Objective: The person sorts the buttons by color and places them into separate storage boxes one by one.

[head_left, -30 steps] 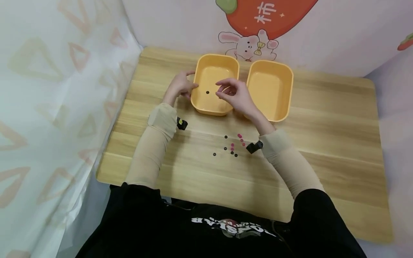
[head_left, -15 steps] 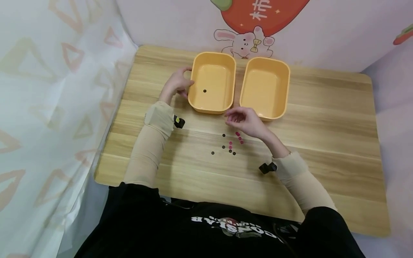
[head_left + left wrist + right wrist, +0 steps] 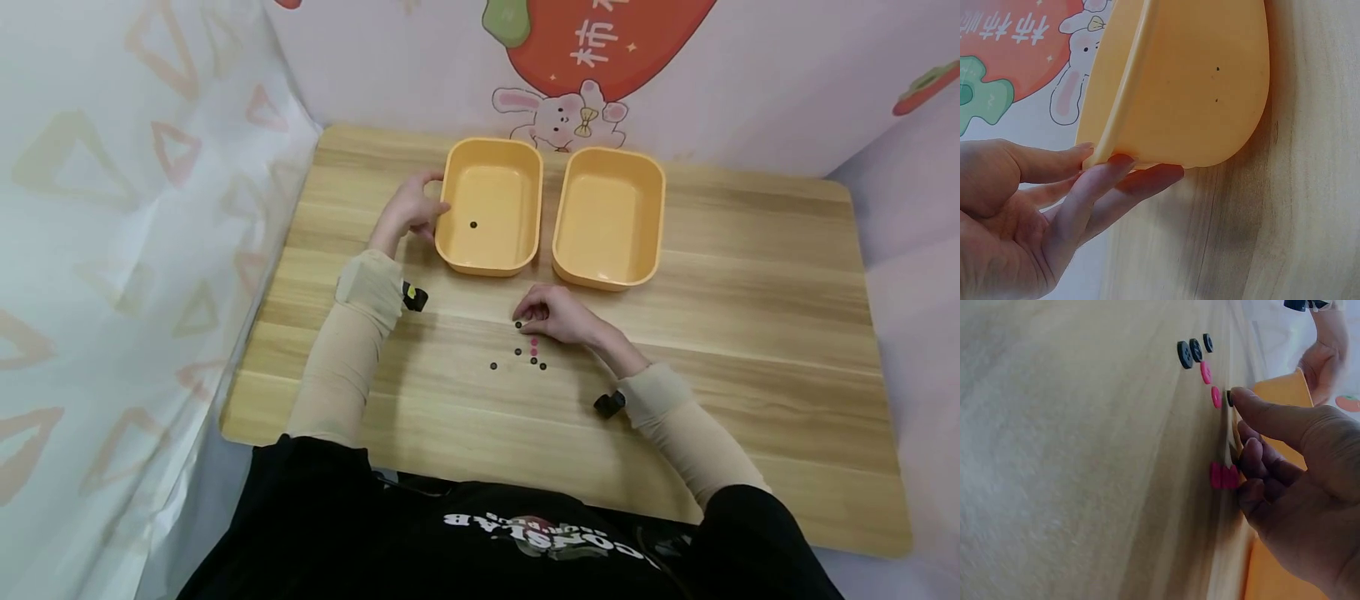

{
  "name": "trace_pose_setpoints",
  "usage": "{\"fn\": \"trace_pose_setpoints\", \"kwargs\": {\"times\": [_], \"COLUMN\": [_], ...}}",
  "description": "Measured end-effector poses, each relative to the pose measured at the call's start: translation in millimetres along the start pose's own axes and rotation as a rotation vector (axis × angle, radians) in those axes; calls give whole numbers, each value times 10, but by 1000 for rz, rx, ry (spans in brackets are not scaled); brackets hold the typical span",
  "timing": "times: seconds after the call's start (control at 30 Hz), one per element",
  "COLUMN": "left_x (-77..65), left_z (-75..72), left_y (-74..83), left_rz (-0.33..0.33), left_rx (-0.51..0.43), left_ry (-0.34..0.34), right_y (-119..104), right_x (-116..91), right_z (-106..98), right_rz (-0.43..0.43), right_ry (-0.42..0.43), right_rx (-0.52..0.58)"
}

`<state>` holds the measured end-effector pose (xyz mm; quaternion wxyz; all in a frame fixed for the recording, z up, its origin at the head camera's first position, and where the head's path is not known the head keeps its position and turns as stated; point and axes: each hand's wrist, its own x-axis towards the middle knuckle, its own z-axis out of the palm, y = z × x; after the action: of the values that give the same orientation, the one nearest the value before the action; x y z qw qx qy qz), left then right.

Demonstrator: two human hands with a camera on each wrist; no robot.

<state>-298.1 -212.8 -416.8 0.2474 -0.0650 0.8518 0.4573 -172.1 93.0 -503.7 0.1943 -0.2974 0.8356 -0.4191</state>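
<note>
My left hand [image 3: 409,210] holds the rim of the left yellow-orange plastic bin [image 3: 498,187]; in the left wrist view, the thumb lies over the rim and the fingers [image 3: 1150,181] press the outer wall. One black button [image 3: 473,225] lies inside that bin. On the table, my right hand [image 3: 558,316] has its thumb and forefinger at a black button [image 3: 518,325], pinching it, with the thumb tip on the button in the right wrist view. Close by lie several black buttons [image 3: 517,352] and two pink buttons [image 3: 534,342]. More pink buttons [image 3: 1224,475] sit beneath the right hand, hidden from the head view.
A second yellow-orange bin [image 3: 611,212] stands right of the first, a narrow gap apart. Behind both rises a wall with a rabbit picture [image 3: 558,117]. The wooden table [image 3: 757,333] extends to the right, and a white patterned sheet [image 3: 150,275] hangs along its left side.
My right hand has come from above the left bin down to the black button on the table, now covering the pink row. The left hand keeps its hold on the bin.
</note>
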Motion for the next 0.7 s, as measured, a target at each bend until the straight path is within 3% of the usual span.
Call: {"fn": "trace_pose_setpoints", "kwargs": {"times": [0.3, 0.7], "left_x": [3, -44], "left_z": [20, 28], "left_y": [16, -21], "left_rz": [53, 18], "left_rx": [6, -56], "left_ry": [33, 10], "right_y": [40, 69], "right_x": [-21, -95], "right_z": [37, 81], "right_rz": [-32, -73], "right_ry": [74, 79], "right_rx": [11, 54]}}
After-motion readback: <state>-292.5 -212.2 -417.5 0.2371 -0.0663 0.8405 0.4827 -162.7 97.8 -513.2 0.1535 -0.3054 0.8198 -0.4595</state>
